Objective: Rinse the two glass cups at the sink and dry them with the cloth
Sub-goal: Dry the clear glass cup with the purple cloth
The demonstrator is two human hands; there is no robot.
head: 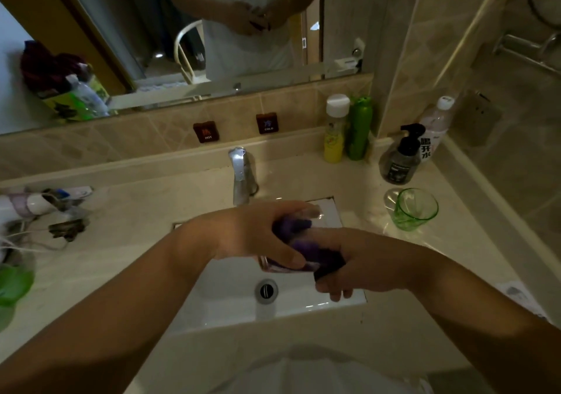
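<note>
The left hand point(258, 236) holds a clear glass cup point(291, 260) on its side, right above the sink point(230, 299). The fingers curl over the top of the cup and the thumb presses along the side nearest the person. The right hand point(349, 266) holds a purple cloth point(315, 251). Its fingers are curled round the cloth and push it into the open end of the cup. Some of the cloth shows through the glass, under the left hand's fingers.

The other cup is the green glass cup point(414, 210). It stands upright on the counter, to the right of the sink and well apart from the hands. No water seems to be running from the tap point(241, 175) behind the sink.

I think the clear cup is being dried now. The glass is hard and stiff, and it will break if it drops into the sink. If it is wet, it will be slippery too. So the best hold is all the way round its middle, fingers on one side and thumb on the other, firm but not squeezing too hard. The rim is the thin part, so it is not a good place to pinch.

The cloth is soft and light. It bends any way and can be bunched up to fit inside.

The green cup looks much the same to handle. It should be picked up round its side.
</note>
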